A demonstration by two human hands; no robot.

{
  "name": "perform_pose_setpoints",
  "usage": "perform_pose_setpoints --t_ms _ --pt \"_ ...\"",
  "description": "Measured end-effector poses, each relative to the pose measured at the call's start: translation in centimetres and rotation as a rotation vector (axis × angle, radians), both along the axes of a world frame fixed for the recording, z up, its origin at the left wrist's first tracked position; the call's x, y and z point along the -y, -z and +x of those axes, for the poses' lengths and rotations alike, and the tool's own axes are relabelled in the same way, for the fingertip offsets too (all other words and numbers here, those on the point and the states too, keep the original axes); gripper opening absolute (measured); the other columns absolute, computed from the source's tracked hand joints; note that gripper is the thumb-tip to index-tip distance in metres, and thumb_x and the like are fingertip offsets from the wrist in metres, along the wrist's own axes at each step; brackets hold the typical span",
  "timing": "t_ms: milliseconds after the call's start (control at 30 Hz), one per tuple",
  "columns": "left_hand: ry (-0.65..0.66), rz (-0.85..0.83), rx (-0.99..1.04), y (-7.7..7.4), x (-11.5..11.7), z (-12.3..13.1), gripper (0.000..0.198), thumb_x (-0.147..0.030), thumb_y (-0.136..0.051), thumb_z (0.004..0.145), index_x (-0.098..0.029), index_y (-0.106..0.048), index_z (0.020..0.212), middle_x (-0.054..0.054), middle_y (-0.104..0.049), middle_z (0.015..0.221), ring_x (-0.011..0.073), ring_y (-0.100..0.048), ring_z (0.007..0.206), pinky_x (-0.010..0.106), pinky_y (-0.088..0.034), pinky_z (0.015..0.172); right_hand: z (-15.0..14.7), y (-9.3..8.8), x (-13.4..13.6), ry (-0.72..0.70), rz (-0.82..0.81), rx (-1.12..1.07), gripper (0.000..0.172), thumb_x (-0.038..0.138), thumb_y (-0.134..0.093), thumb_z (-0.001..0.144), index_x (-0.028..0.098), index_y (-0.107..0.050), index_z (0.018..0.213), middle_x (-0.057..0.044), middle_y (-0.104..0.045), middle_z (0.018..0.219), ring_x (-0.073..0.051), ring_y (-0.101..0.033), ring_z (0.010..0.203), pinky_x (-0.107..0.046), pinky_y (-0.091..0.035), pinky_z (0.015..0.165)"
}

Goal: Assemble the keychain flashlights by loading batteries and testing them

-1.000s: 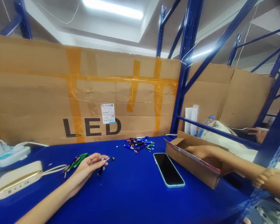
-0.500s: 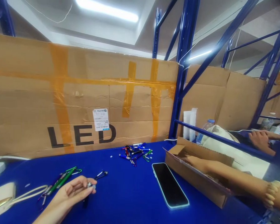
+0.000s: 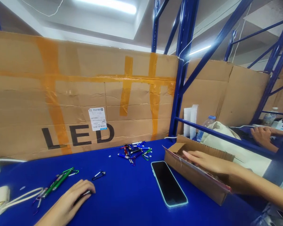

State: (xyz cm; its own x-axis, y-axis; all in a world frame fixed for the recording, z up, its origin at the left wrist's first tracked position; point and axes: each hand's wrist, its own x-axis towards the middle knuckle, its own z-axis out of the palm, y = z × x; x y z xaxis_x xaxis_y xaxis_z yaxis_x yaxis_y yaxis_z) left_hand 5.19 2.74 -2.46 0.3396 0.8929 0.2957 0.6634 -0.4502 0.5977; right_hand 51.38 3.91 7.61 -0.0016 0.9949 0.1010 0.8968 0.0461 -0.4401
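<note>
Right now your left hand (image 3: 76,194) is curled closed over a slim dark carabiner pen light (image 3: 83,195) on the near left of the blue desk (image 3: 122,204), with the pen's tip showing just past your fingers. Just beyond that hand lies a single small clip-ended pen light (image 3: 99,175), apart from the rest, and to its left are two green carabiner pen lights (image 3: 58,179), with a darker one beside them. A loose heap of mixed blue, red, black and green pen lights (image 3: 133,151) sits farther back at the middle of the desk, close to the foot of a tall cardboard sheet (image 3: 73,94) printed "LED". Your right hand (image 3: 205,162) is open, fingers stretched out and reaching over the near wall of a low cardboard box (image 3: 193,175), and you cannot tell from this view whether it touches anything inside. A black-screened phone (image 3: 169,184) lies flat just left of that box. On the far right, past a blue steel shelf upright (image 3: 182,72), a co-worker's hand (image 3: 263,137) rests beyond a cream cloth bag (image 3: 237,153) and a water bottle (image 3: 204,129).
</note>
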Motion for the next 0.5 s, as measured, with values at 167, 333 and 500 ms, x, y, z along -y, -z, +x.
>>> perform_pose_setpoints --t_ms 167,333,500 --pt "-0.012 0.105 -0.054 -0.9 0.6 2.9 0.015 -0.037 -0.057 0.076 -0.030 -0.065 0.087 0.004 -0.065 0.097 0.0245 -0.056 0.096 0.030 -0.042 0.087 -1.9 1.2 2.9 -0.150 -0.210 -0.027 0.047 0.058 -0.035 0.082 0.026 -0.067 0.093 -0.005 -0.068 0.097 -0.024 -0.062 0.091 -0.030 -0.046 0.083" --pt "0.350 0.218 -0.180 -4.3 3.1 11.9 0.021 -0.026 -0.045 0.086 -0.030 -0.058 0.102 0.003 -0.061 0.109 0.0198 -0.056 0.099 0.033 -0.040 0.091 -2.9 3.3 3.5 -0.086 -0.140 0.109 0.050 0.055 -0.030 0.086 0.021 -0.060 0.108 -0.010 -0.060 0.115 -0.029 -0.055 0.105 -0.039 -0.043 0.088" --pt "0.604 0.580 -0.432 -5.5 2.0 22.1 0.038 -0.015 -0.039 0.087 -0.013 -0.041 0.125 0.011 -0.045 0.133 0.0230 -0.038 0.123 0.034 -0.034 0.098 -3.4 4.6 3.9 -0.283 0.028 0.326 0.043 0.033 -0.022 0.093 0.014 -0.058 0.104 -0.014 -0.058 0.107 -0.025 -0.055 0.104 -0.037 -0.044 0.087"
